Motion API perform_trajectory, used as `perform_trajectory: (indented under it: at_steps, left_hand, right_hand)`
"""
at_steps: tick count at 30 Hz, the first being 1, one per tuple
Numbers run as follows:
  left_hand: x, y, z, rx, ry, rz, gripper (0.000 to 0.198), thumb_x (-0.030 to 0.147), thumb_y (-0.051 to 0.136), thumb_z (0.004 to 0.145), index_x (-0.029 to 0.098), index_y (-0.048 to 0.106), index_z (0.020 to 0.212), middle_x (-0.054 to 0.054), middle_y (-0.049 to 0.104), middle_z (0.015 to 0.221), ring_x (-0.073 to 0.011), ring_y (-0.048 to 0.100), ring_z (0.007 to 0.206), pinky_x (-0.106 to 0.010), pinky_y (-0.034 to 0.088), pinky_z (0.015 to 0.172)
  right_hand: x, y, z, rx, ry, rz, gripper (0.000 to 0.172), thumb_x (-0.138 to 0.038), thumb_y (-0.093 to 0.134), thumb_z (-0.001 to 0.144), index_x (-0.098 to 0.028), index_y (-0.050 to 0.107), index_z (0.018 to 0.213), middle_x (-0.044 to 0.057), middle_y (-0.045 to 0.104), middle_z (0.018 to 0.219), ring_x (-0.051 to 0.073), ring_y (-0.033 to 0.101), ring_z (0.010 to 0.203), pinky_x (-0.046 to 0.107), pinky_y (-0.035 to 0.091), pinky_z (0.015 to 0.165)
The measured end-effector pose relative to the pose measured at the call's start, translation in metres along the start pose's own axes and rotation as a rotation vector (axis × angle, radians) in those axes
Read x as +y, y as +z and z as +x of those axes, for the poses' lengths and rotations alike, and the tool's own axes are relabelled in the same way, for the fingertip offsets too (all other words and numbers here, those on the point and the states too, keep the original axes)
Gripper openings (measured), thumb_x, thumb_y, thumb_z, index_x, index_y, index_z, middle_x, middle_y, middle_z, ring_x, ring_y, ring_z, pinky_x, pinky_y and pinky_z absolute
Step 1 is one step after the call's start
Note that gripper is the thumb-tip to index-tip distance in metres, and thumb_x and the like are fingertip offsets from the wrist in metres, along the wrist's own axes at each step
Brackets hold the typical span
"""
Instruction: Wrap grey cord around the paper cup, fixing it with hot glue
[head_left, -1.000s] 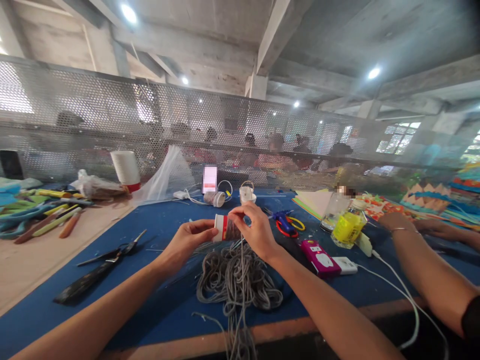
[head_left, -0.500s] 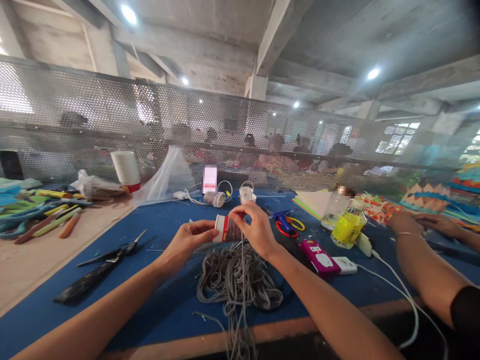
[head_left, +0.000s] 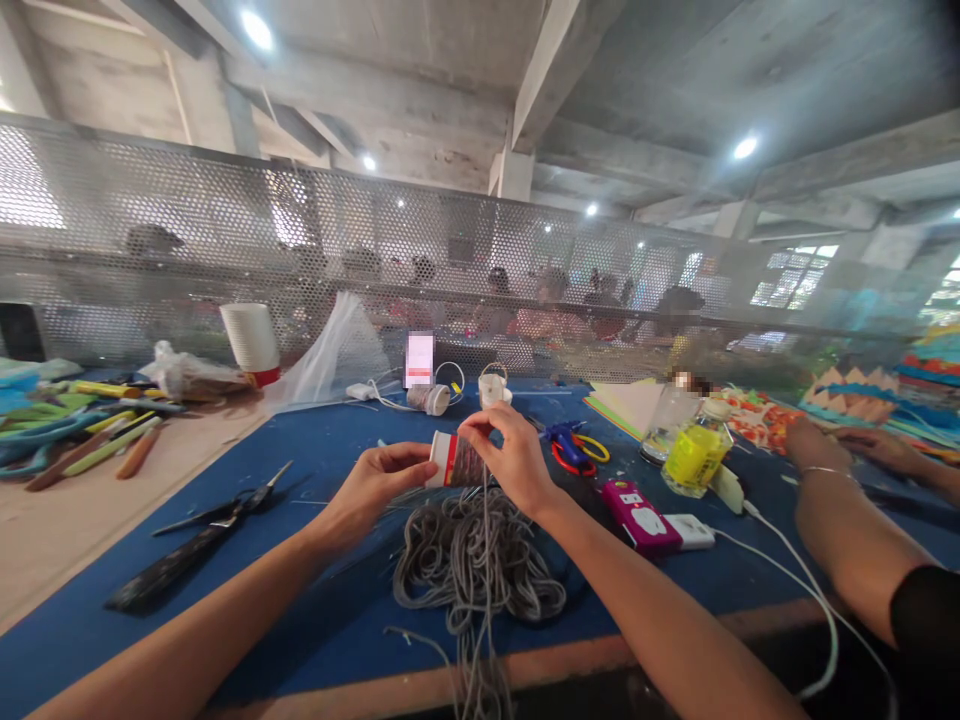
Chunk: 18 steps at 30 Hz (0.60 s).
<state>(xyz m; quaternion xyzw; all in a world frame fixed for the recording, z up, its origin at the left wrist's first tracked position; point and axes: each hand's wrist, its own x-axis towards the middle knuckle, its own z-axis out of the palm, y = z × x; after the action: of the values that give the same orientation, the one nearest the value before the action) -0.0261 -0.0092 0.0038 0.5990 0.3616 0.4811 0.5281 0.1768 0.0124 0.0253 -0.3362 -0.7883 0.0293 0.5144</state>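
Note:
My left hand (head_left: pixel 379 483) grips the rim end of a small paper cup (head_left: pixel 448 459), white with a red band, held on its side above the blue table mat (head_left: pixel 330 450). Grey cord covers part of the cup. My right hand (head_left: pixel 511 459) pinches a strand of that grey cord against the cup's top. The strand hangs down into a loose pile of grey cord (head_left: pixel 474 556) on the mat under my hands.
Black scissors (head_left: pixel 221 509) lie to the left. A pink device (head_left: pixel 639 516) with a white cable, a yellow bottle (head_left: pixel 694 453) and small scissors (head_left: pixel 570 444) sit to the right. Another person's arm (head_left: pixel 851 525) rests at the right edge. A perforated metal screen (head_left: pixel 225 230) runs behind.
My hands stay on the cup and cord with almost no shift. The other person's arm at the right has slid slightly further right.

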Motion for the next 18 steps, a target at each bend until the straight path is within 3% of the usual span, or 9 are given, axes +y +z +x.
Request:
perform_trajectory:
  at_steps: [18]
  left_hand:
    - [-0.0007, -0.002, -0.0002, -0.035, 0.021, 0.016, 0.031, 0.032, 0.073, 0.076, 0.02, 0.075, 0.105, -0.008, 0.076, 0.094, -0.0209, 0.068, 0.082, -0.03, 0.05, 0.076]
  right_hand:
    - [0.0012, -0.0027, 0.0009, -0.007, -0.008, -0.032, 0.008, -0.027, 0.061, 0.091, -0.022, 0.066, 0.086, 0.002, 0.063, 0.082, 0.016, 0.06, 0.08, 0.03, 0.046, 0.082]
